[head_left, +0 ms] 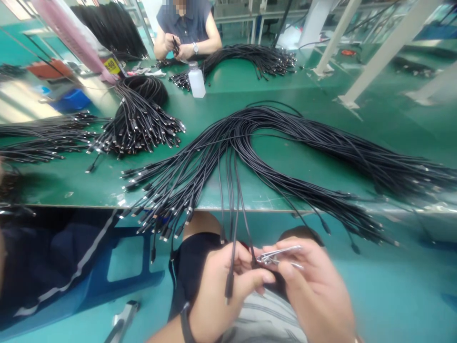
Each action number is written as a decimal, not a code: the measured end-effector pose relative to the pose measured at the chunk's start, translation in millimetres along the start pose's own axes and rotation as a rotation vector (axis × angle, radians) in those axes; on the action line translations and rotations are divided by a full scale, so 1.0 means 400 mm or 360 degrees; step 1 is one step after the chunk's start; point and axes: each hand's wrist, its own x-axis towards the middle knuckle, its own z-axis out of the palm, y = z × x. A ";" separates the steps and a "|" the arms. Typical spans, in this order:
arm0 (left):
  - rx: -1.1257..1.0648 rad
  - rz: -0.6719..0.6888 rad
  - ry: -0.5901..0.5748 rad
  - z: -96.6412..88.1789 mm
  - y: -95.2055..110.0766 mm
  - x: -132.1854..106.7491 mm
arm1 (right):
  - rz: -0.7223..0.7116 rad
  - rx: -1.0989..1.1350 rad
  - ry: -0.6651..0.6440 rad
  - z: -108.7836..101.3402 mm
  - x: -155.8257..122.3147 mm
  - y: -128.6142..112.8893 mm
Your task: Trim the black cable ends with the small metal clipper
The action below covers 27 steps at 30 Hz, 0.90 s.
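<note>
My left hand (223,288) is closed around a thin black cable (233,214) that hangs down from the table edge, its plug end poking out below my fingers. My right hand (314,286) pinches metal tweezers (276,256), their tips touching the cable end at my left fingers. Both hands are below the table edge, over my lap. The cable comes from a large arched bundle of black cables (257,138) spread over the green table (285,90).
Another bundle of black cables (139,119) lies at left centre, more at the far left. A white bottle (196,80) stands further back. Across the table a person (185,28) handles cables beside another bundle (250,57). White frame legs (378,57) stand at right. A blue stool (117,267) is by my knee.
</note>
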 end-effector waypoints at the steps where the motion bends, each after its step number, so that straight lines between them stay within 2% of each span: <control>1: 0.0013 0.0019 -0.0002 0.000 0.000 -0.001 | -0.0012 -0.0009 -0.0009 0.001 0.000 0.002; 7: 0.0063 0.0059 0.0002 0.000 -0.008 0.002 | 0.0009 -0.0028 -0.0008 0.002 -0.001 0.003; 10: 0.0104 0.0062 0.0005 0.000 -0.014 0.001 | 0.0118 0.0070 -0.0048 -0.003 0.000 0.003; 15: 0.0393 0.0109 -0.0037 0.007 0.002 0.006 | 0.0409 0.0544 -0.0307 -0.018 0.012 0.025; 17: 0.0590 0.0114 -0.0146 0.006 0.009 0.012 | 0.0437 0.0540 -0.0500 -0.029 0.025 0.028; 19: 0.0691 0.0033 -0.0288 -0.002 0.003 0.017 | 0.0410 0.0284 -0.0655 -0.051 0.045 0.024; 21: 0.0591 -0.0100 -0.0475 -0.019 -0.020 0.019 | 0.0315 -0.0190 -0.0644 -0.088 0.071 0.018; 24: 0.0021 -0.0324 -0.0803 -0.046 -0.070 0.010 | -0.0084 -0.1144 -0.0332 -0.161 0.114 0.011; 26: -0.0368 -0.0441 -0.0874 -0.057 -0.094 -0.002 | -0.0368 -0.1596 -0.0040 -0.201 0.134 0.006; 27: -0.0489 -0.0468 -0.0859 -0.059 -0.100 -0.009 | -0.0432 -0.1709 0.0130 -0.212 0.138 0.003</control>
